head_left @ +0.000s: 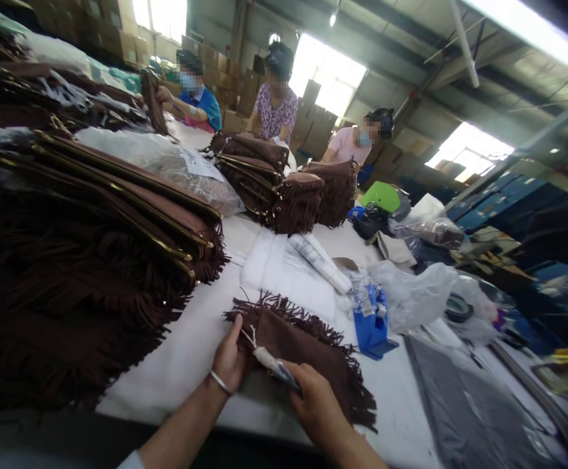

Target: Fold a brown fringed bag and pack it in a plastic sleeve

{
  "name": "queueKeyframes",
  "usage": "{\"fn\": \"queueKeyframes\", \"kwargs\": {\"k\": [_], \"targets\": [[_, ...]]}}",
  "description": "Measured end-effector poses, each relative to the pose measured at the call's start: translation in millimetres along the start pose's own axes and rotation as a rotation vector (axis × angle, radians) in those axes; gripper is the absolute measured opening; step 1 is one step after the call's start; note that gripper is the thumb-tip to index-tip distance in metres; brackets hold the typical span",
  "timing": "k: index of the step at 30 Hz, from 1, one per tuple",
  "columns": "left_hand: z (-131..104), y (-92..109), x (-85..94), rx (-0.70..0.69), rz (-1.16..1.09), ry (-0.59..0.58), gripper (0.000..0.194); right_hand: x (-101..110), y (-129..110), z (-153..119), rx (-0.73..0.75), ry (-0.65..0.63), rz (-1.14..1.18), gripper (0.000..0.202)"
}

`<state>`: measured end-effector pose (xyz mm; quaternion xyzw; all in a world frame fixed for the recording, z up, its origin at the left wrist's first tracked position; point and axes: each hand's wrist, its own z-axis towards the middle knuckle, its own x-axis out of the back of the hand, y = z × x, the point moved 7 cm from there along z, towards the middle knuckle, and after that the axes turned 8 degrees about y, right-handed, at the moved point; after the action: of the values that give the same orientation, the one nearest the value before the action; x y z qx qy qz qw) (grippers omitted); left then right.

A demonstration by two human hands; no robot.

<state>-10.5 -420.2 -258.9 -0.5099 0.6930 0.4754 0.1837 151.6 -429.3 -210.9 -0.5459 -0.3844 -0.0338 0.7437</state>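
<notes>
A long table [186, 365] covered in white sheeting runs away from the near edge into a warehouse with a high sloped roof, bright skylights and walls of stacked cardboard boxes [308, 124]. Along the table's left side a large stack of brown fringed pouches [83, 260] with gold zippers leans toward the middle; a clear plastic bag [167, 163] with a paper label lies behind it. Further back, a second pile of fringed pouches [284, 189] stands near the far end, where three other people sit or stand at the far edge, one in a blue top [200, 98], one in a floral top [277, 107] and one in pink [350, 143]. At the middle of the table lie flat white bags [284, 273], a rolled white paper [320, 260], a blue tape dispenser [372, 319] and crumpled clear plastic [415, 293].

Near the table's near edge lies one brown fringed pouch [308, 345], flat, its fringe pointing to the right side. The left hand [228, 361], with a bracelet at the wrist, presses its thumb and fingers on the pouch's left end, closed loosely over the cloth. The right hand [316, 397] rests on the pouch's near side, fingers pinched around a small white tag [271, 361] on a string attached to the pouch.
</notes>
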Motion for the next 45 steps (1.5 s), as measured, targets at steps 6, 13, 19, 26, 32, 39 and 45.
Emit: {"fn": "queueKeyframes", "kwargs": {"k": [6,13,19,26,32,39,45], "targets": [[-41,19,35.7,-0.094,-0.151,0.128,0.029,11,2,7,-0.016,-0.027,0.016,0.058],[-81,38,83.0,-0.332,0.036,0.422,0.026,-24,1,-13,0.165,-0.025,-0.223,0.059],[-89,54,94.3,-0.281,0.417,0.49,0.034,-61,6,-41,0.352,0.05,-0.452,0.056],[-65,87,32.6,-1.005,1.934,-0.011,0.042,-60,11,-48,0.414,0.1,-0.449,0.05],[-50,78,28.4,-0.999,2.151,-0.284,0.037,-60,20,-48,0.466,0.093,-0.401,0.054],[-61,77,29.0,-1.067,2.14,-0.3,0.031,-59,21,-50,0.475,0.1,-0.394,0.054],[-94,133,37.8,-1.296,1.899,0.096,0.03,-57,16,-48,0.437,0.119,-0.37,0.048]]}}
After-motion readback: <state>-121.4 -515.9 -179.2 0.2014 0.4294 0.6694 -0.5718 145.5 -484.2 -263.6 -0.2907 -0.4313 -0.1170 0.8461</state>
